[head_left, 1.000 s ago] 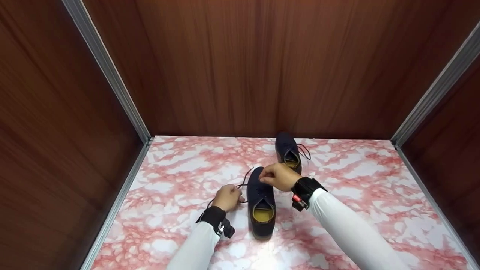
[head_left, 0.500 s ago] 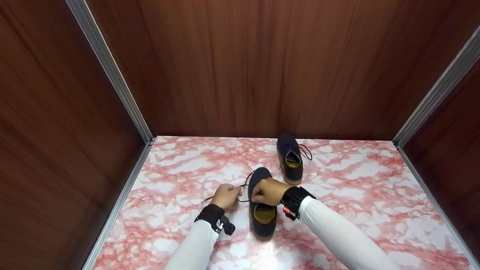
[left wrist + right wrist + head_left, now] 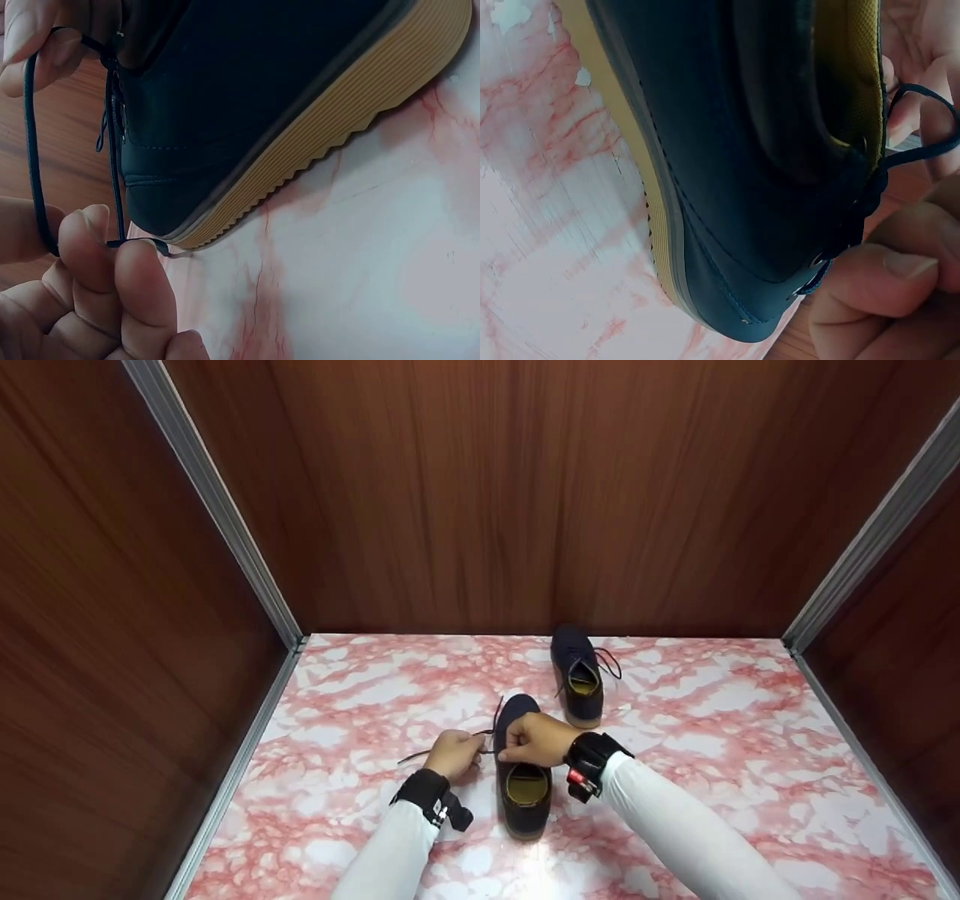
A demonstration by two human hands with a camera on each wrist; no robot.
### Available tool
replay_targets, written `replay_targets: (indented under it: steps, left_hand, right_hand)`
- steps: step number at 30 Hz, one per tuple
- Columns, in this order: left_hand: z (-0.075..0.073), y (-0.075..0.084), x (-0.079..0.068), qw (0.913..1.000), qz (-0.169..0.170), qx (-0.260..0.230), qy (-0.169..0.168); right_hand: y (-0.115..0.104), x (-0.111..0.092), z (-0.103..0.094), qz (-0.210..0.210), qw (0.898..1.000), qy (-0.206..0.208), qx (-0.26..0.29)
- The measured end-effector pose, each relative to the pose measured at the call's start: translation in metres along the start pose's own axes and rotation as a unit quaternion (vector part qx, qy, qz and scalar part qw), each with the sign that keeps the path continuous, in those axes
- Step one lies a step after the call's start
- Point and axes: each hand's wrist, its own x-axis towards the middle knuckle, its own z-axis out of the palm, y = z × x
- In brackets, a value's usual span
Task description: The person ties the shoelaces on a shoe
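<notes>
A navy lace-up shoe (image 3: pixel 525 820) with a yellow insole stands on the floor, toe pointing away. Left of it, my left hand (image 3: pixel 454 754) pinches its dark shoelace (image 3: pixel 33 157) between thumb and fingers; a loose end trails out to the left. My right hand (image 3: pixel 541 739) lies over the shoe's lacing with curled fingers and covers that part in the head view. In the left wrist view, the lace runs from the knot between the right thumb and finger (image 3: pixel 46 58), then down to the left fingers. The right wrist view shows the right thumb (image 3: pixel 889 277) close to the eyelets.
A second navy shoe (image 3: pixel 583 709) stands farther back on the right, its lace looped out to the right. The pink-and-white marbled floor (image 3: pixel 360 697) ends at a brown wood-look back wall (image 3: pixel 450 510). Side walls with grey metal corner strips stand left and right.
My right hand has come from above the shoe's toe back to its lacing and curled there. The left hand stays beside the shoe with the lace.
</notes>
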Motion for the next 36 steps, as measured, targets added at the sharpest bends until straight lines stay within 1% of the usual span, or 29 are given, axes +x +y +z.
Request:
replay_targets:
  steps: [5,7,10,11,13,15,17,18,19,22,25,28,32,36]
  left_hand:
    - [-0.005,0.000,0.001,1.0000,0.002,-0.001,0.007]
    - [-0.008,0.001,0.002,0.9999,-0.003,-0.004,0.010]
    - [-0.013,0.002,0.004,0.9998,-0.003,0.003,0.020]
    - [-0.015,0.002,0.005,0.9996,-0.005,0.008,0.025]
    - [-0.018,0.003,0.006,0.9982,0.005,0.042,0.042]
    - [-0.020,0.003,0.007,0.9934,0.021,0.093,0.064]
    - [-0.021,0.003,0.008,0.9863,0.037,0.140,0.079]
    - [-0.021,0.002,0.008,0.9817,0.047,0.163,0.085]
    - [-0.021,0.002,0.008,0.9790,0.054,0.176,0.086]
    - [-0.018,-0.001,0.010,0.9732,0.075,0.203,0.078]
    - [-0.015,-0.007,0.012,0.9646,0.095,0.234,0.077]
    - [-0.012,-0.012,0.015,0.9590,0.095,0.256,0.075]
    - [-0.009,-0.019,0.018,0.9547,0.085,0.276,0.074]
    - [-0.005,-0.025,0.020,0.9459,0.097,0.297,0.086]
  right_hand:
    - [0.001,-0.001,-0.003,0.012,0.999,0.019,0.023]
    - [0.001,-0.002,-0.004,0.016,0.999,0.023,0.027]
    - [0.002,-0.003,-0.005,0.020,0.999,0.033,0.038]
    - [0.002,-0.003,-0.005,0.022,0.998,0.035,0.043]
    - [0.003,-0.004,-0.006,0.026,0.997,0.041,0.056]
    - [0.004,-0.004,-0.005,0.032,0.996,0.046,0.067]
    - [0.004,-0.005,-0.005,0.037,0.995,0.047,0.078]
    - [0.005,-0.005,-0.005,0.038,0.995,0.048,0.082]
    - [0.005,-0.005,-0.005,0.040,0.994,0.048,0.086]
    - [0.006,-0.006,-0.005,0.041,0.993,0.047,0.098]
    - [0.007,-0.007,-0.006,0.044,0.992,0.045,0.105]
    - [0.008,-0.007,-0.006,0.044,0.992,0.044,0.108]
    - [0.010,-0.007,-0.006,0.043,0.992,0.050,0.103]
    - [0.012,-0.008,-0.006,0.040,0.992,0.060,0.102]
